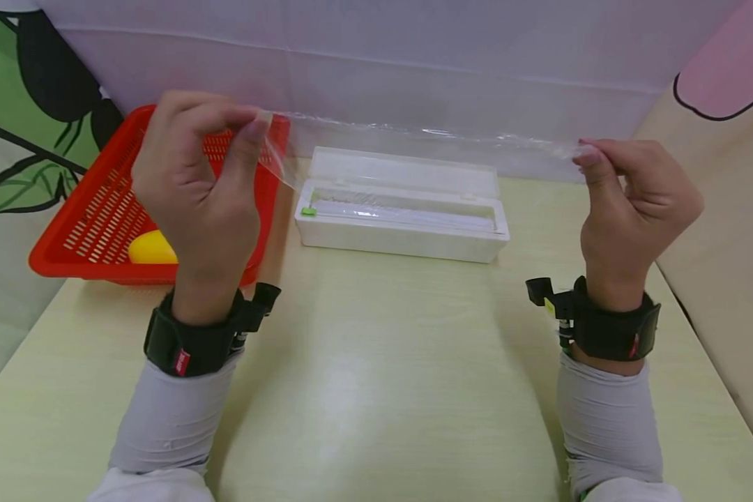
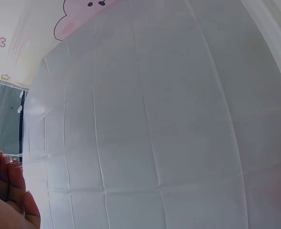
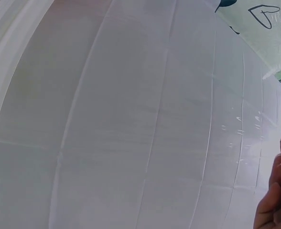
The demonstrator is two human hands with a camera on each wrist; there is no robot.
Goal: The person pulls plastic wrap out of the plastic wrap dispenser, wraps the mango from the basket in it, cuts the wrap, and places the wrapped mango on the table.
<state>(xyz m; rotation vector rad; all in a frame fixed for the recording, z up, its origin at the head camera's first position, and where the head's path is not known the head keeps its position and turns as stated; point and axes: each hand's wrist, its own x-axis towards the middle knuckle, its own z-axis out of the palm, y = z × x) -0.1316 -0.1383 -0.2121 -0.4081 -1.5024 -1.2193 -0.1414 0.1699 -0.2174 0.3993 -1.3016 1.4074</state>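
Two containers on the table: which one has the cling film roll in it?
The white dispenser box, lid open, centre of the table; the film runs up from it. The red basket at left holds only a yellow object.

table point(image 1: 376, 390): pale yellow-green | backdrop point(image 1: 376, 63): creased white cloth | light: even

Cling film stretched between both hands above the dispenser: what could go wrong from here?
1. The left hand and right hand pinch the cling film only at its top corners, so a corner could slip and the sheet fold onto itself.
2. The film looks as if it runs down to the open dispenser box; an uneven pull might tear it crooked.
3. The left corner hangs close to the red basket and could cling to its rim.
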